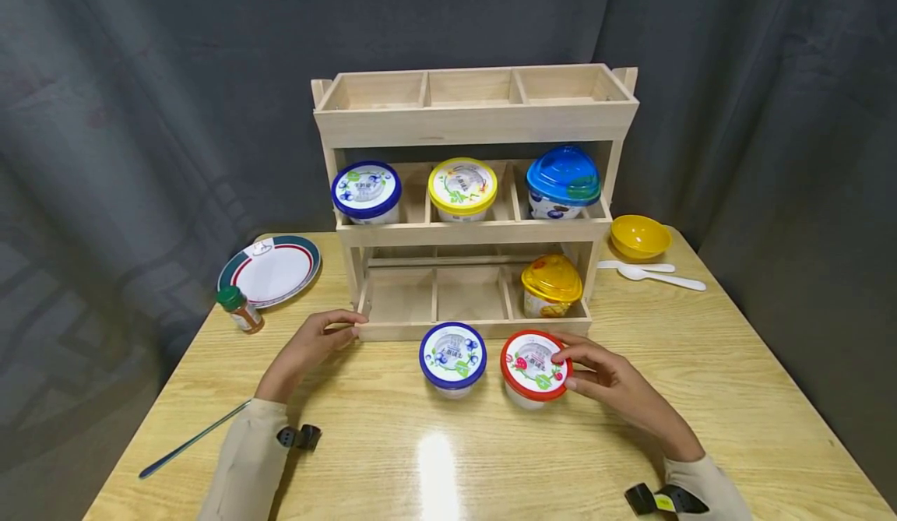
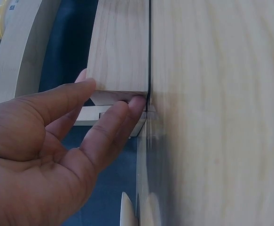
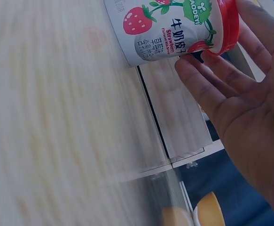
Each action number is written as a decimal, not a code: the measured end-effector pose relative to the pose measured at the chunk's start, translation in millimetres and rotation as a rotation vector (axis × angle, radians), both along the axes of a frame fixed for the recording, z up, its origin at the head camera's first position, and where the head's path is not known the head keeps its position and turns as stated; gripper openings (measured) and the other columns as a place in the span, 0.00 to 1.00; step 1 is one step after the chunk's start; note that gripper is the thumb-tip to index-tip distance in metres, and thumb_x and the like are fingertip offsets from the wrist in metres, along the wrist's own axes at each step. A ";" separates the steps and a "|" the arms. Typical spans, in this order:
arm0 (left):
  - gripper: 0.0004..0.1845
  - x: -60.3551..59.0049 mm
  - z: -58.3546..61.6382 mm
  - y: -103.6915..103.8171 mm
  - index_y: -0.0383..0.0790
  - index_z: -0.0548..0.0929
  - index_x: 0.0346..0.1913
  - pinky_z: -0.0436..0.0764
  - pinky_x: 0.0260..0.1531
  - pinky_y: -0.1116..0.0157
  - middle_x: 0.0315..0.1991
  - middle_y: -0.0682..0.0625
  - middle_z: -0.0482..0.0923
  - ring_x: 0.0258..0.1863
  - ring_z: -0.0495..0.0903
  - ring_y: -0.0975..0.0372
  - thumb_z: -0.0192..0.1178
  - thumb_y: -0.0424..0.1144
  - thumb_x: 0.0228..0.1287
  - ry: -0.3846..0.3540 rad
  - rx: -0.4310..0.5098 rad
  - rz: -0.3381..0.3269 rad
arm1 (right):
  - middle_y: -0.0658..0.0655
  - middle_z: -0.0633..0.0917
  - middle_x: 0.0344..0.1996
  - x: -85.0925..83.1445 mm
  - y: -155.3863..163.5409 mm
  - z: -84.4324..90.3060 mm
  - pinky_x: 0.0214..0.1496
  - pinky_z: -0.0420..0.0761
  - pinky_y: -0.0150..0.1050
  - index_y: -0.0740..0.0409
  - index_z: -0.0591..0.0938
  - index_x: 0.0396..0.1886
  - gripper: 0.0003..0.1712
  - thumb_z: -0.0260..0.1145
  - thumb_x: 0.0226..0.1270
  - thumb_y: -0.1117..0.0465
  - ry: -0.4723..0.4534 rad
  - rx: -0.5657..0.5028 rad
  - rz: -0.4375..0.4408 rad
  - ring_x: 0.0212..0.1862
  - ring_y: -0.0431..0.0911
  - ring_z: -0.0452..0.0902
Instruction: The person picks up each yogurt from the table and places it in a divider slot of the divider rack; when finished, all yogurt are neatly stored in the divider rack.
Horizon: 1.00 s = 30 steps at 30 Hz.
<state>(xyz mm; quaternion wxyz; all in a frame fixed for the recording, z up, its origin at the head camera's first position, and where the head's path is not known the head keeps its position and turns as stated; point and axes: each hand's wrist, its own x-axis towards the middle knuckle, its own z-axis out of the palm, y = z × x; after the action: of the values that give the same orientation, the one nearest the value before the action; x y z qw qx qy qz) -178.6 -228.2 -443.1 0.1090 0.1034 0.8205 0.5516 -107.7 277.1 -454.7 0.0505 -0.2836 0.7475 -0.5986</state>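
My left hand (image 1: 318, 343) is at the lower left end of a wooden three-tier shelf (image 1: 476, 128). Its fingertips touch the end of the bottom front board (image 2: 120, 52). On the table, my right hand (image 1: 610, 377) holds the right side of a red-lidded strawberry tub (image 1: 536, 365), which stands before the shelf. The left wrist view shows the left fingers fairly straight. In the right wrist view, the right fingers (image 3: 200, 84) meet the tub near its lid. A blue-lidded tub (image 1: 452, 356) stands just to the left of the red one.
The middle tier holds a blue-lidded tub (image 1: 367, 191), a yellow-lidded tub (image 1: 462, 188) and a blue domed cup (image 1: 564, 182). A yellow domed cup (image 1: 552, 283) sits lower right. Around are a plate (image 1: 276, 270), spice jar (image 1: 240, 309), thin rod (image 1: 192, 441), yellow bowl (image 1: 640, 237) and white spoons (image 1: 662, 277).
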 end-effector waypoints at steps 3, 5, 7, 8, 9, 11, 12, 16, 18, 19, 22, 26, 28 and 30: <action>0.16 -0.5 -0.4 0.0 0.25 0.83 0.64 0.82 0.53 0.66 0.69 0.29 0.76 0.64 0.81 0.43 0.59 0.30 0.83 0.002 -0.001 0.002 | 0.40 0.75 0.75 1.0 -0.2 0.3 0.65 0.80 0.31 0.65 0.83 0.62 0.17 0.64 0.78 0.77 -0.010 0.004 -0.003 0.71 0.31 0.73; 0.16 -1.0 -0.7 0.0 0.25 0.83 0.64 0.82 0.53 0.66 0.69 0.29 0.76 0.64 0.82 0.43 0.60 0.30 0.83 0.004 -0.003 0.002 | 0.43 0.74 0.75 1.3 -0.3 0.4 0.65 0.80 0.32 0.65 0.83 0.62 0.17 0.65 0.78 0.76 -0.019 0.007 -0.009 0.71 0.31 0.73; 0.16 -1.5 -0.9 0.1 0.25 0.83 0.64 0.82 0.52 0.66 0.69 0.29 0.76 0.63 0.82 0.44 0.60 0.30 0.83 0.007 -0.002 0.002 | 0.50 0.73 0.76 1.5 -0.3 0.3 0.64 0.81 0.33 0.65 0.83 0.63 0.18 0.66 0.77 0.76 -0.035 0.009 -0.012 0.71 0.30 0.72; 0.16 -1.7 -0.9 0.2 0.25 0.83 0.64 0.82 0.52 0.66 0.69 0.29 0.76 0.63 0.82 0.44 0.60 0.30 0.83 0.008 0.000 0.001 | 0.54 0.73 0.76 1.4 -0.3 0.2 0.64 0.82 0.34 0.66 0.82 0.63 0.18 0.66 0.77 0.76 -0.044 0.011 -0.014 0.71 0.30 0.72; 0.15 -1.9 -1.0 0.2 0.25 0.83 0.64 0.82 0.52 0.66 0.69 0.29 0.76 0.63 0.82 0.45 0.60 0.30 0.83 0.011 0.001 0.001 | 0.57 0.73 0.75 1.4 -0.3 -0.1 0.64 0.82 0.34 0.66 0.82 0.63 0.18 0.67 0.77 0.76 -0.051 0.012 -0.014 0.71 0.30 0.72; 0.15 -2.3 -1.1 0.3 0.25 0.83 0.64 0.82 0.52 0.66 0.69 0.29 0.76 0.62 0.82 0.45 0.60 0.30 0.82 0.016 0.003 -0.003 | 0.62 0.73 0.74 1.5 -0.2 -0.6 0.64 0.83 0.35 0.67 0.81 0.64 0.19 0.67 0.77 0.75 -0.069 0.012 -0.011 0.69 0.31 0.74; 0.15 -2.4 -1.2 0.3 0.24 0.83 0.64 0.82 0.52 0.66 0.69 0.29 0.76 0.62 0.82 0.46 0.60 0.30 0.82 0.019 0.005 -0.005 | 0.62 0.73 0.73 1.6 -0.1 -1.0 0.63 0.83 0.36 0.67 0.81 0.65 0.19 0.67 0.77 0.75 -0.077 0.011 -0.010 0.69 0.32 0.75; 0.15 -2.6 -1.7 0.4 0.24 0.83 0.63 0.82 0.53 0.66 0.68 0.28 0.76 0.61 0.82 0.46 0.59 0.29 0.82 0.027 0.009 -0.012 | 0.53 0.76 0.69 2.1 0.4 -2.6 0.63 0.83 0.36 0.69 0.79 0.66 0.21 0.68 0.77 0.75 -0.100 -0.001 0.000 0.67 0.34 0.77; 0.15 -2.5 -1.9 0.6 0.24 0.83 0.63 0.82 0.53 0.67 0.68 0.29 0.76 0.62 0.82 0.46 0.59 0.29 0.82 0.030 0.007 -0.011 | 0.47 0.77 0.69 2.4 0.7 -3.5 0.63 0.83 0.35 0.71 0.78 0.66 0.21 0.67 0.77 0.75 -0.110 -0.012 0.008 0.66 0.34 0.78; 0.15 -2.4 -2.0 0.7 0.24 0.83 0.63 0.82 0.53 0.68 0.68 0.29 0.76 0.62 0.82 0.45 0.59 0.29 0.82 0.030 0.005 -0.012 | 0.44 0.77 0.68 2.5 0.7 -3.9 0.63 0.83 0.35 0.71 0.78 0.66 0.21 0.67 0.77 0.75 -0.113 -0.017 0.012 0.66 0.34 0.78; 0.15 -2.1 -2.1 0.9 0.24 0.83 0.63 0.81 0.53 0.68 0.69 0.29 0.76 0.63 0.81 0.44 0.59 0.29 0.82 0.027 0.000 -0.009 | 0.42 0.78 0.67 2.6 0.6 -5.0 0.62 0.83 0.35 0.72 0.77 0.66 0.21 0.67 0.76 0.76 -0.112 -0.025 0.017 0.66 0.35 0.79; 0.15 -1.8 -2.3 0.6 0.24 0.83 0.64 0.81 0.53 0.68 0.69 0.29 0.76 0.63 0.81 0.43 0.59 0.29 0.82 0.018 0.000 -0.008 | 0.42 0.79 0.66 2.9 -0.3 -5.2 0.62 0.84 0.35 0.73 0.78 0.66 0.21 0.68 0.76 0.76 -0.102 -0.023 0.012 0.65 0.35 0.80; 0.15 -1.2 -1.7 0.1 0.24 0.83 0.64 0.82 0.53 0.67 0.69 0.29 0.76 0.63 0.82 0.43 0.59 0.29 0.82 0.016 0.003 -0.007 | 0.43 0.79 0.66 3.0 -0.9 -5.0 0.62 0.83 0.35 0.73 0.78 0.66 0.21 0.68 0.76 0.76 -0.096 -0.019 0.006 0.65 0.35 0.80; 0.15 -1.2 -1.4 -0.7 0.24 0.83 0.64 0.82 0.53 0.67 0.69 0.28 0.76 0.63 0.82 0.44 0.59 0.29 0.83 0.019 0.003 -0.007 | 0.43 0.80 0.65 3.0 -1.8 -4.4 0.63 0.83 0.34 0.73 0.78 0.66 0.21 0.68 0.76 0.76 -0.093 -0.015 -0.002 0.65 0.35 0.79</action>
<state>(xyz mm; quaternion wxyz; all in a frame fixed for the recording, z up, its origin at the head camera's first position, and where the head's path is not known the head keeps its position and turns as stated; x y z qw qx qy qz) -179.7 -229.0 -444.5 0.1029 0.1115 0.8203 0.5514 -104.8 275.3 -459.1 0.0825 -0.2554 0.7401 -0.6166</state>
